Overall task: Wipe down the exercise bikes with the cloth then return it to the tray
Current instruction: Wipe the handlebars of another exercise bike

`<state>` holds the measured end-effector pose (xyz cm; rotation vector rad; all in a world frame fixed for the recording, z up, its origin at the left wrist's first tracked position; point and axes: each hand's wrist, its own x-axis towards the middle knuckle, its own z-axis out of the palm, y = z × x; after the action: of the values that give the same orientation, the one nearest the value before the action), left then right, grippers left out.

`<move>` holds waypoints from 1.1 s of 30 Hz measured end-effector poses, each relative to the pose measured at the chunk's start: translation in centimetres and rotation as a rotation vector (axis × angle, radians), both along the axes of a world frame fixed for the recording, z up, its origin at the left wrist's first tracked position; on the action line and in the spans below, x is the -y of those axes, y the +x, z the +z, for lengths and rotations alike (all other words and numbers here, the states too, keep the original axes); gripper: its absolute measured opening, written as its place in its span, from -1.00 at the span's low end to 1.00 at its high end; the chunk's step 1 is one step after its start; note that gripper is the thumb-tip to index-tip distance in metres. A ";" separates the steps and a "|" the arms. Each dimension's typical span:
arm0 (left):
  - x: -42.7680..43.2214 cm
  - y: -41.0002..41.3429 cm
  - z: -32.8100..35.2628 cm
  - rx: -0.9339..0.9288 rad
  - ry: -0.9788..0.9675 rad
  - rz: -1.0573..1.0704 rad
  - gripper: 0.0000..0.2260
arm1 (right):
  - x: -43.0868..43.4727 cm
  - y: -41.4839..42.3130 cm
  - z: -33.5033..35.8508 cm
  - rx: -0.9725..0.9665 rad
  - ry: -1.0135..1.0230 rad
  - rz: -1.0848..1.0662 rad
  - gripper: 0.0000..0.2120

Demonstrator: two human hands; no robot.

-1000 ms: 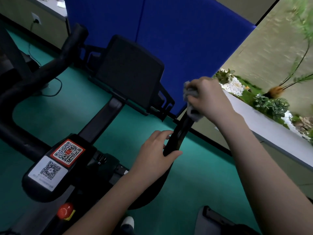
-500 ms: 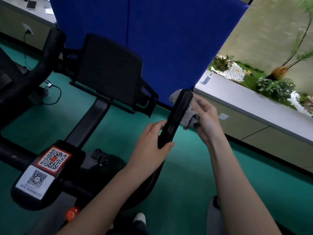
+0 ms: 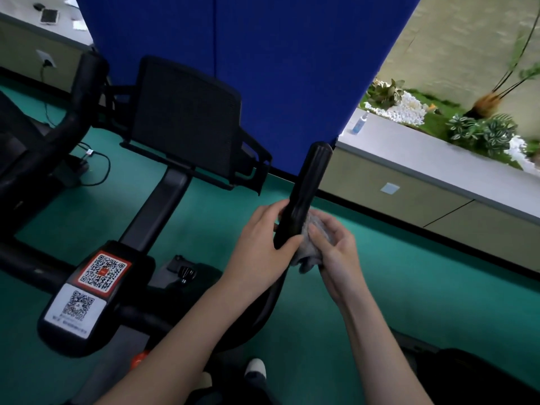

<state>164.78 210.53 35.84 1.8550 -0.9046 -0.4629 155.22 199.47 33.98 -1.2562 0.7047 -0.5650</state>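
While the left hand [image 3: 263,247] is gripping the black padded handlebar [image 3: 304,197] of the exercise bike, the right hand [image 3: 336,252] is clutching the crumpled grey cloth [image 3: 309,252] against the bar's right side.

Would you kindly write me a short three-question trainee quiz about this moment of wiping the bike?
1. True or false: the left hand grips the handlebar.
2. Which holds the grey cloth: A) left hand, B) right hand?
3. How many QR labels are visible?
Key: 1 true; 2 B; 3 two.
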 end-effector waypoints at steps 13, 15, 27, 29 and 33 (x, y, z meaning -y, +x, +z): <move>-2.9 0.6 0.2 0.085 0.086 -0.094 -0.55 | -3.9 -6.7 -0.8 -0.160 -0.307 -0.287 -0.76; -3.6 0.6 0.4 0.152 0.083 -0.121 -0.56 | -4.5 -7.9 -0.6 -0.202 -0.354 -0.345 -0.75; -4.9 -2.3 2.2 0.520 0.110 -0.223 -0.60 | -7.2 -11.5 -0.3 -0.235 -0.407 -0.475 -0.73; -4.8 -3.5 2.3 0.577 0.121 -0.222 -0.60 | -7.2 -12.3 -0.5 -0.224 -0.405 -0.460 -0.72; -3.2 -7.6 1.9 0.677 0.171 -0.291 -0.57 | -6.6 -15.8 -1.0 -0.238 -0.433 -0.445 -0.71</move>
<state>157.19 213.73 37.74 2.0800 -1.6435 -0.0703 139.38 206.12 33.00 -1.5944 1.1160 -0.9802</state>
